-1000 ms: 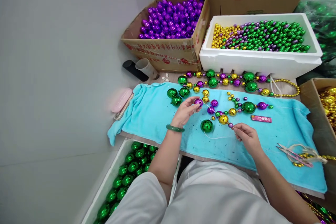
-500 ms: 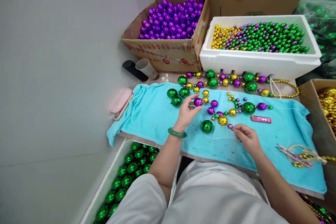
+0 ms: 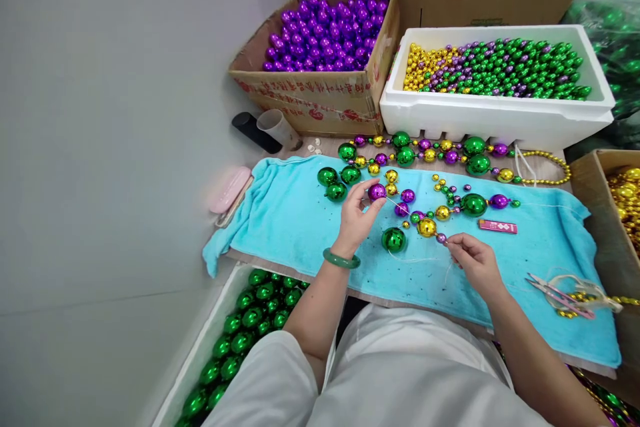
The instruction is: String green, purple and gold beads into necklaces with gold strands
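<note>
Between thumb and fingers, my left hand [image 3: 359, 215] grips a shiny purple bead [image 3: 377, 192]; a thin white string runs from it to the right. My right hand [image 3: 475, 263] is closed, its fingertips pinching at a small purple bead [image 3: 441, 238] beside a gold bead [image 3: 427, 227] on the string. A large green bead [image 3: 394, 239] lies on the turquoise towel [image 3: 300, 227] between my hands. Just beyond, a partly strung row carries a gold bead [image 3: 443, 213], a big green bead [image 3: 473, 204] and a purple bead [image 3: 499, 201]. Loose beads lie around.
A finished-looking bead necklace [image 3: 479, 165] lies along the towel's far edge. Behind stand a carton [image 3: 310, 101] of purple beads and a foam box [image 3: 495, 115] of small beads. Scissors [image 3: 563, 295] and a pink lighter [image 3: 497, 226] lie right. Green balls fill a bin [image 3: 200, 337] at lower left.
My right hand has shifted slightly to the right, and the gold and small purple beads on the string have moved with it. My left hand still holds the purple bead.
</note>
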A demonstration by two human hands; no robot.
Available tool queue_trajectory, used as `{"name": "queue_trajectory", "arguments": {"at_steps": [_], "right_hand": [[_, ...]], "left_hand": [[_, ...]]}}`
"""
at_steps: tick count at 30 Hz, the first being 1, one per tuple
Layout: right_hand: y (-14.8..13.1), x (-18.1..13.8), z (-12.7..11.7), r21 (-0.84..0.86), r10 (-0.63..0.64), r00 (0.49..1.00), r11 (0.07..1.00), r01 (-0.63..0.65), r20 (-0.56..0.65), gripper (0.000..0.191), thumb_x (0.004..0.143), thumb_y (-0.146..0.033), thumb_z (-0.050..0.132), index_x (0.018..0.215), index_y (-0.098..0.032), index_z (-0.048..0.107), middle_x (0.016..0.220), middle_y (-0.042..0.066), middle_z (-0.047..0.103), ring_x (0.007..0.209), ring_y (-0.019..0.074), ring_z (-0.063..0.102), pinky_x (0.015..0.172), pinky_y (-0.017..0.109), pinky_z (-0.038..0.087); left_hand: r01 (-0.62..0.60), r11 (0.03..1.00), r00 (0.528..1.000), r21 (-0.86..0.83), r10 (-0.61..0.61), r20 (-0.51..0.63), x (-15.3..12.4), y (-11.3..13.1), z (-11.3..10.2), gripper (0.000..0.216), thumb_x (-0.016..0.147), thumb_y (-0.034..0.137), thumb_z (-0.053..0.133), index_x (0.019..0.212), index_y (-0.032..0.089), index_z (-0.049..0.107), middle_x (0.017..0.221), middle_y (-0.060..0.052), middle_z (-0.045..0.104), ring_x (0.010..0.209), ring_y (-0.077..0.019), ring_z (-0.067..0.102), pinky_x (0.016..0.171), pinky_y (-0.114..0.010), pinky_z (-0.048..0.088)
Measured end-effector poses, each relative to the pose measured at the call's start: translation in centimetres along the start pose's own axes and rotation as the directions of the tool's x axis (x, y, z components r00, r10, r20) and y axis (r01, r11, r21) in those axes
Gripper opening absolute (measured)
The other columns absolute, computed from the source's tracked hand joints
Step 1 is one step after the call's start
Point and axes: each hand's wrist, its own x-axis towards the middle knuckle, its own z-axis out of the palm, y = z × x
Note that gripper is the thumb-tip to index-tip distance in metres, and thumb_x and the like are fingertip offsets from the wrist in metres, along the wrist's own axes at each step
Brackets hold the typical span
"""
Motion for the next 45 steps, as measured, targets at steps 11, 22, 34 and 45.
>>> {"name": "queue_trajectory", "arguments": {"at_steps": [11, 22, 34, 45], "right_hand": [[0.1, 0.4, 0.2, 0.024, -0.010, 1.000, 1.000, 0.010, 0.021, 0.028, 0.078, -0.044, 0.060, 0.077, -0.016, 0.064, 0.051, -0.004, 0.044, 0.049, 0.0089, 0.038, 0.048, 0.023, 0.029], [1.5, 1.3, 0.4, 0.316, 0.190, 0.975, 0.923, -0.218, 0.117, 0.030, 0.067, -0.044, 0.072, 0.075, -0.018, 0.059, 0.057, -0.001, 0.059, 0.048, 0.0094, 0.049, 0.045, 0.021, 0.036], [1.1, 1.3, -1.6, 0.543, 0.174, 0.985, 0.827, -0.146, 0.000, 0.027, 0.066, -0.037, 0.076, 0.075, -0.019, 0.060, 0.058, -0.003, 0.059, 0.048, 0.0076, 0.049, 0.047, 0.020, 0.039], [0.8, 1.0, -2.4, 0.525, 0.139, 0.985, 0.849, -0.064, -0.105, 0.023, 0.070, -0.036, 0.073, 0.076, -0.019, 0.059, 0.057, -0.002, 0.057, 0.049, 0.0080, 0.047, 0.047, 0.021, 0.038]], "left_hand": [[0.281, 0.885, 0.958, -0.371, -0.233, 0.168, -0.6, 0.7, 0.9, 0.032, 0.074, 0.029, 0.072, 0.102, 0.017, 0.064, 0.100, -0.006, 0.065, 0.084, -0.0133, 0.060, 0.076, -0.026, 0.050], [0.569, 0.692, 0.753, -0.445, -0.221, 0.620, 1.3, 1.4, 1.8, 0.034, 0.069, 0.027, 0.076, 0.101, 0.018, 0.068, 0.097, -0.005, 0.068, 0.080, -0.0126, 0.062, 0.071, -0.024, 0.050], [-0.366, 0.847, 0.688, 0.386, -0.033, 0.725, 11.9, -2.4, 13.3, 0.035, 0.071, 0.002, 0.053, 0.096, 0.016, 0.072, 0.103, -0.008, 0.067, 0.100, -0.0201, 0.061, 0.095, -0.031, 0.044], [0.175, 0.984, 0.847, -0.002, -0.150, 0.510, 9.9, -0.2, 9.9, 0.024, 0.088, 0.019, 0.047, 0.106, 0.012, 0.063, 0.097, -0.011, 0.068, 0.081, -0.0132, 0.064, 0.077, -0.027, 0.051]]}}
